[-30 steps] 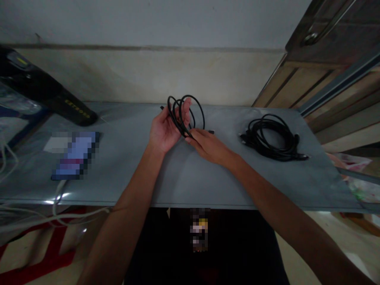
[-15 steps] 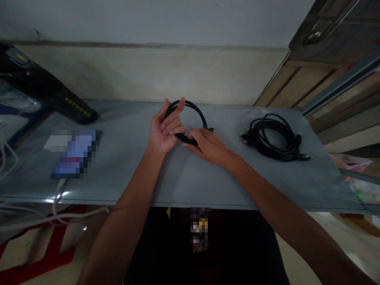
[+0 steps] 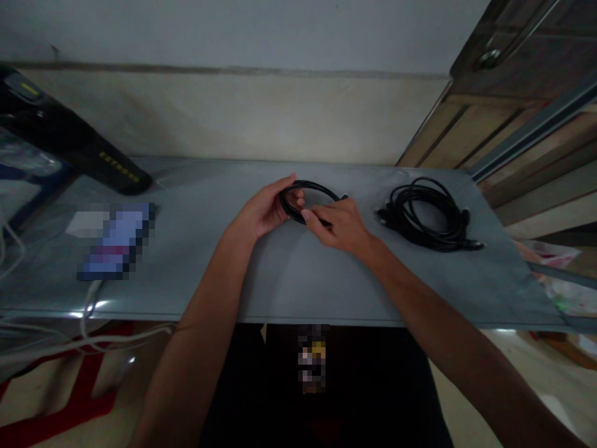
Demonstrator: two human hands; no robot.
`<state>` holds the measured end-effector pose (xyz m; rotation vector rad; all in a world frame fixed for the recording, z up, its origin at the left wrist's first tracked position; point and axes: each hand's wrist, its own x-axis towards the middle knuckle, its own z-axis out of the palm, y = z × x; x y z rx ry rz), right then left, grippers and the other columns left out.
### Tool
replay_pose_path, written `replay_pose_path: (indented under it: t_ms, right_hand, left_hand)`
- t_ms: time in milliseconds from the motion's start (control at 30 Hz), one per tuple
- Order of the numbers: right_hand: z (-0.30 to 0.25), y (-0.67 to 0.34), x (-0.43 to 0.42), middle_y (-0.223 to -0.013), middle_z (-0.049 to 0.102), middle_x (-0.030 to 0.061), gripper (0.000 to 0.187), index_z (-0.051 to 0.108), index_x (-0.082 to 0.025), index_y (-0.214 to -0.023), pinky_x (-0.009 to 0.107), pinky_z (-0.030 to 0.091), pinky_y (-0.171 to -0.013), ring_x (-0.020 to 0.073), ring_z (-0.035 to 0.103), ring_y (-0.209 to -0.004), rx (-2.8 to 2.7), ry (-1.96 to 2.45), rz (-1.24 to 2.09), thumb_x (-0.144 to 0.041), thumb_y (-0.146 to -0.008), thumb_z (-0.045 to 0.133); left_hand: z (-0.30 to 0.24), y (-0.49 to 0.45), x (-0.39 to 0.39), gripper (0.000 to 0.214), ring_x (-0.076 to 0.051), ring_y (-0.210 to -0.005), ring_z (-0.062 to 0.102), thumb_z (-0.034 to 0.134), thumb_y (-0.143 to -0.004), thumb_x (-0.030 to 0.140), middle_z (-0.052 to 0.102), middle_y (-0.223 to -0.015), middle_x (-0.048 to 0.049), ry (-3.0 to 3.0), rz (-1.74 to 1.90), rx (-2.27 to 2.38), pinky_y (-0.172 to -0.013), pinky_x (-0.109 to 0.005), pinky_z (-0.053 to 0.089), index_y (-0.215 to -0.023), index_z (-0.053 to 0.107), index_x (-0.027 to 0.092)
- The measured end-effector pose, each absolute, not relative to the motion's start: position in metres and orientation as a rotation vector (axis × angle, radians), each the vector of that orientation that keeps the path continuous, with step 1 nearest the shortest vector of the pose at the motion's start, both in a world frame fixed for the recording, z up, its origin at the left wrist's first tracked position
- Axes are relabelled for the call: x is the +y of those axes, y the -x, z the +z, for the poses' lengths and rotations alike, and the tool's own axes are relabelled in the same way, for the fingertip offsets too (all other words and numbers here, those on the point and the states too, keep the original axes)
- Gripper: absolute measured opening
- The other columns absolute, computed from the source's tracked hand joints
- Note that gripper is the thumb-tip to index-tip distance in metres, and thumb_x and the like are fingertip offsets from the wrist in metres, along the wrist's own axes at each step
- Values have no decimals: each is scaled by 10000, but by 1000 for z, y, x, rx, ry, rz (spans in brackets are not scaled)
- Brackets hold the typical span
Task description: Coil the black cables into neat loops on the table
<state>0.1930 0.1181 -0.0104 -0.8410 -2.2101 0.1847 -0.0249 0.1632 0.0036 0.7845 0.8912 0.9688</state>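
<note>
A coiled black cable (image 3: 313, 184) forms a ring between my two hands, above the middle of the grey table (image 3: 321, 283). My left hand (image 3: 275, 205) holds the ring's left side, with the thumb on top and the fingers curled behind and inside it. On the other side, my right hand (image 3: 338, 224) grips the coil with closed fingers, and its thumb presses along the lower strands. A small dark cable end pokes out just above the right knuckles. What lies under the right palm is hidden.
More coiled black cables (image 3: 426, 218) lie at the right of the table, their plugs sticking out. To the left are a blurred-out phone (image 3: 116, 242), a black handheld device (image 3: 69, 134) and white cords (image 3: 91, 311) over the front edge. A wall (image 3: 261, 118) stands behind.
The ring has tilted flatter and moved slightly right. My left fingers, spread and raised before, have curled round the coil; my right hand has shifted a little right with its grip.
</note>
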Motion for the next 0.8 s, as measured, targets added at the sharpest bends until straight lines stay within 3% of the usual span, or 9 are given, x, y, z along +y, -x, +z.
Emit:
replay_pose_path:
  t_ms: [167,367,567,700,800]
  right_hand:
    - [-15,-197,122,-534,519,3,625,584,-244,-626,376,289,-594,159,458,-519,-2245,803,153,-489,-1181,433]
    - [-16,-198,125,-631,624,37,630,639,-237,-666,388,340,-650,197,549,-616,-2463,882,213,-528,-1191,447]
    - [-21,-193,127,-736,694,54,678,648,-232,-714,375,418,-722,208,625,-714,-2449,955,262,-614,-1222,412]
    - [-27,-192,139,-913,743,63,413,657,-250,-906,395,517,-859,244,667,-874,-2243,993,284,-482,-1204,489]
    - [-32,-197,151,-1051,751,96,170,647,-259,-1040,474,557,-1023,296,672,-1049,-2091,1038,256,-369,-1149,577]
  left_hand:
    - [-6,24,165,105,-197,-863,796,875,-990,260,875,-1014,-101,-855,1106,951,-941,-363,673,-986,844,160]
    - [-22,24,170,430,-238,-979,791,998,-676,153,857,-1061,-50,-1160,1287,1189,-1058,-441,636,-1077,858,217]
    - [-22,34,171,321,-288,-1100,767,909,-758,198,860,-1103,-66,-1531,1293,1292,-1163,-513,572,-1073,874,249]
    - [-19,33,168,282,-276,-1048,738,829,-802,135,838,-1078,-64,-1687,1296,1328,-1123,-500,559,-1059,891,233]
    - [-18,31,167,299,-262,-976,700,797,-791,101,812,-1065,-68,-1791,1271,1373,-1035,-470,564,-1044,890,229]
